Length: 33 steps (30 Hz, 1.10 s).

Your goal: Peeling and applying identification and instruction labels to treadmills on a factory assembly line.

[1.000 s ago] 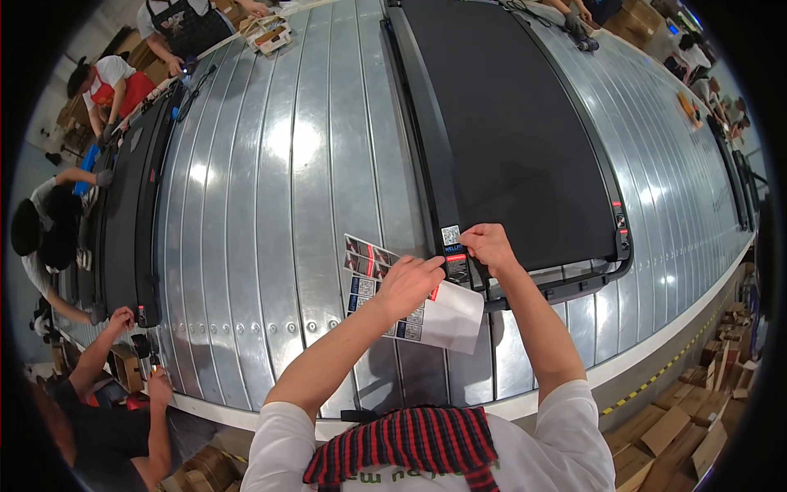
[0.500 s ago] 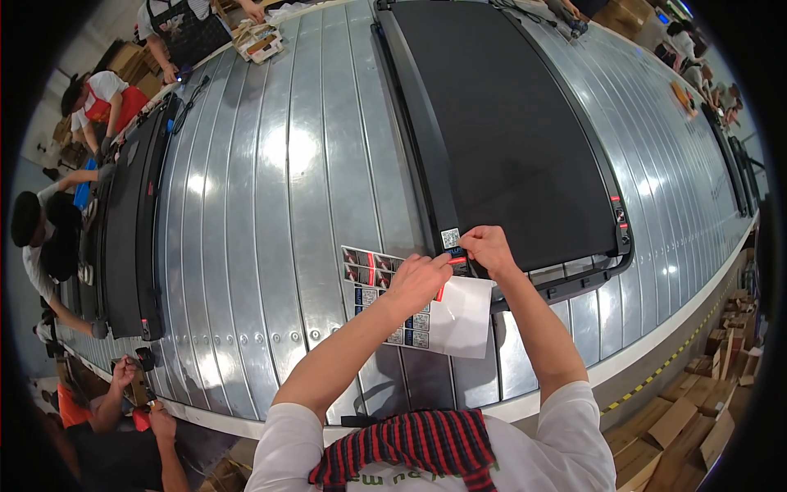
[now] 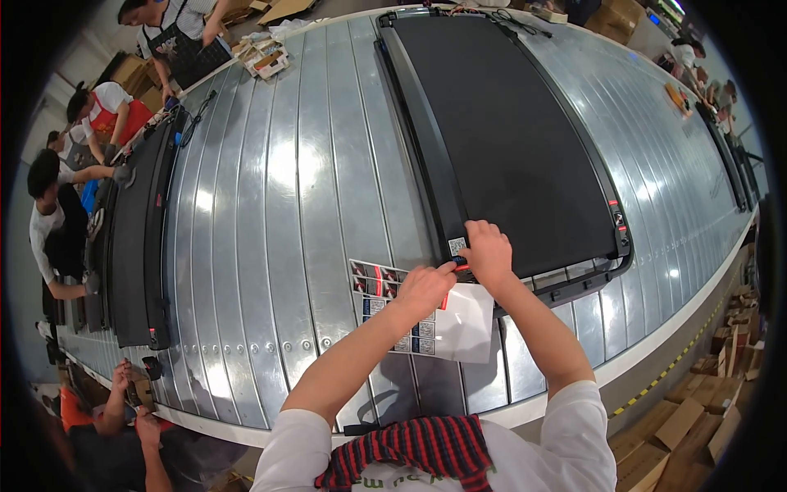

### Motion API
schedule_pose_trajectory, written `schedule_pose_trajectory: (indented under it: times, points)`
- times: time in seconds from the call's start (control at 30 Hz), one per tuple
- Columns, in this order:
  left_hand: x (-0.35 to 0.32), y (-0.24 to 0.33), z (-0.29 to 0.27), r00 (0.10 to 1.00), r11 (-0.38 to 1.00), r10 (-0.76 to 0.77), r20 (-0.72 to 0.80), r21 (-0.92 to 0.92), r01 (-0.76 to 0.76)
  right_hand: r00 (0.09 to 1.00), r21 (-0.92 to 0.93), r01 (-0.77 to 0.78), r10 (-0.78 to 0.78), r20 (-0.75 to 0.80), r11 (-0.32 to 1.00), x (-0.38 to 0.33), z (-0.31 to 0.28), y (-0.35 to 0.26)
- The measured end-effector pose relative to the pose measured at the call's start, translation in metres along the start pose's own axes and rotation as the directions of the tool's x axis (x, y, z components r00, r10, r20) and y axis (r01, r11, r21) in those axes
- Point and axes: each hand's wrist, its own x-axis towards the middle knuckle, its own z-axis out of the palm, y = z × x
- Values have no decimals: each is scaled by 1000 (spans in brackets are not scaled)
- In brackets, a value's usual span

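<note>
White short sleeves, red-black checked scarf

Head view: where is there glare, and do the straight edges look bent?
In the head view, bright glare patches lie on the ribbed metal table; its ribs and the black treadmill deck curve toward the rim, with dark corners around the picture; the left hand and right hand look sharp, not blurred.

Table (image 3: 311, 205): silver-grey metal slats, rows of rivets, bright glare patches. Treadmill (image 3: 508, 131): matte black belt, black frame, small red marks at right rail. Sticker sheet (image 3: 389, 307): white, red-and-black labels above, black-and-white square codes below. Small sticker (image 3: 461, 265): red. Scarf (image 3: 410, 451): red-black plaid. Sleeves (image 3: 574, 426): white. Cardboard boxes (image 3: 697, 410): brown.
</note>
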Motion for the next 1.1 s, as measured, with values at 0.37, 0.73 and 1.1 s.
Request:
schedule_pose_trajectory:
  times: [0.37,0.73,1.1]
  points:
    - [-131,6,-88,959,826,-266,102,-489,281,934,-238,356,-352,58,904,-22,25,-1]
    - [-199,32,-110,593,-10,-803,-58,-994,-111,763,728,-646,-248,597,-231,-116,-42,-80]
    - [-262,51,-94,609,-245,-792,-26,-901,-357,812,812,-554,-95,575,182,-197,-63,-151]
